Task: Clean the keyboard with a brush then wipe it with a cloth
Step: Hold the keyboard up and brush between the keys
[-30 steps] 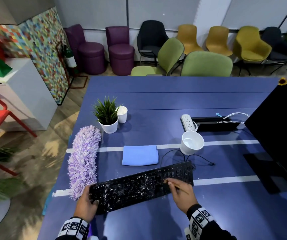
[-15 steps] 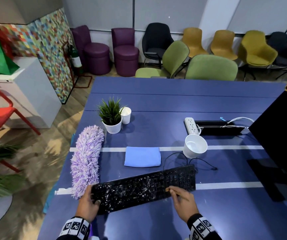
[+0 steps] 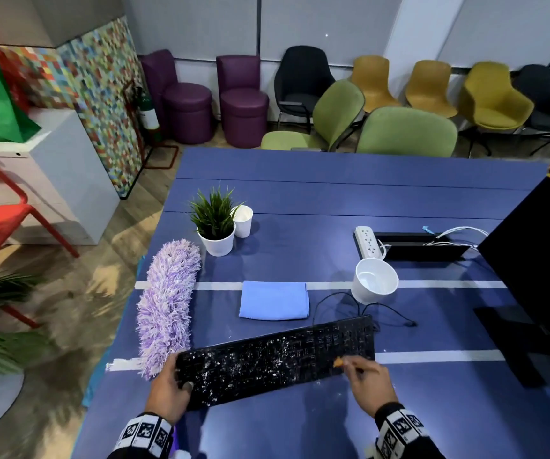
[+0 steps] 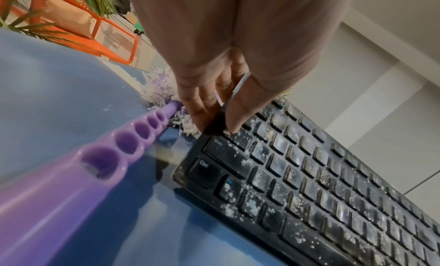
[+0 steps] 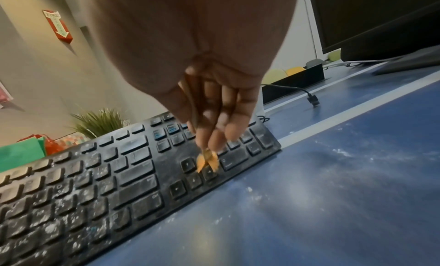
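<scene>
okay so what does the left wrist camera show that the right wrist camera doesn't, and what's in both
Only the left wrist view shows the left hand gripping the keyboard's left end, thumb on top, and the purple duster with its holed handle lying beside it on the table. Only the right wrist view shows the right hand pinching a thin brush, its orange bristles on the arrow keys, plus the loose cable plug and the monitor. Both show the black keyboard, speckled with white crumbs.

The left hand [image 3: 170,389] clamps with thumb over curled fingers; the right hand [image 3: 371,384] pinches, fingers pointing down.
</scene>
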Demonstrator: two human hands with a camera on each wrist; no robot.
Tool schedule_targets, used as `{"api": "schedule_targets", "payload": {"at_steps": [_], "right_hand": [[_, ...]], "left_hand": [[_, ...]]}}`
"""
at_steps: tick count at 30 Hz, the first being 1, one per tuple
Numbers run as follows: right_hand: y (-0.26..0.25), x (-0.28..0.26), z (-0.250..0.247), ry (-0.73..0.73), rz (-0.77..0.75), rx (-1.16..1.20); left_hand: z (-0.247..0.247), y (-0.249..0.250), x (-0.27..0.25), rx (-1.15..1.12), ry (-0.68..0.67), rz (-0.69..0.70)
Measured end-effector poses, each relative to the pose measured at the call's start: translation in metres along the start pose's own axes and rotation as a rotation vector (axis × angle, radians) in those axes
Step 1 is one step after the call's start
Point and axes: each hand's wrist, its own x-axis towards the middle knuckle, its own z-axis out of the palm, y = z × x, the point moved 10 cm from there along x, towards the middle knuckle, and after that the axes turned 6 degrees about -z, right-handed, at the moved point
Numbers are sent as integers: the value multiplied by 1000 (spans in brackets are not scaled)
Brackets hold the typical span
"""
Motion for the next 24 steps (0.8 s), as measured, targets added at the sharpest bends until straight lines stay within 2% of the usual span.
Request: {"api": "schedule_targets", "payload": {"at_steps": [1,2,5,6,9,10,13,14,17,20,22,24], "right_hand": [[1,1,3,-35,7,-22],[0,2,-2,1,2,-13],[-17,8,-25,204,-59,76],[-20,12,-25,203,-55,102],[-27,17,-5,32,-54,125],[-29,19,-3,16,-53,120],[-34,19,-13,134,-47,153],[-34,19,-12,133,-42,136],[-26,10,12,-55,-16,25],[-32,4,4,44,-34,40],[-54,-2,-2,135,-115,46],[-77,-10,5,157,-197,43]], "left_hand": [[0,-1,0,-5,3,-6],[0,-1,-1,-12,-2,-8],[0,0,-3,-24,-5,-9],[-1,0,-3,-28,-5,-9],[-1,2,-5,-30,-9,-7],[-2,2,-6,-28,-11,-8],[-3,3,-8,-29,-6,-20],[-3,3,-9,-24,-3,-22],[-6,8,-10,2,4,-15],[-7,15,-7,3,-24,10],[-8,14,-1,29,-58,34],[-9,12,3,50,-92,77]]}}
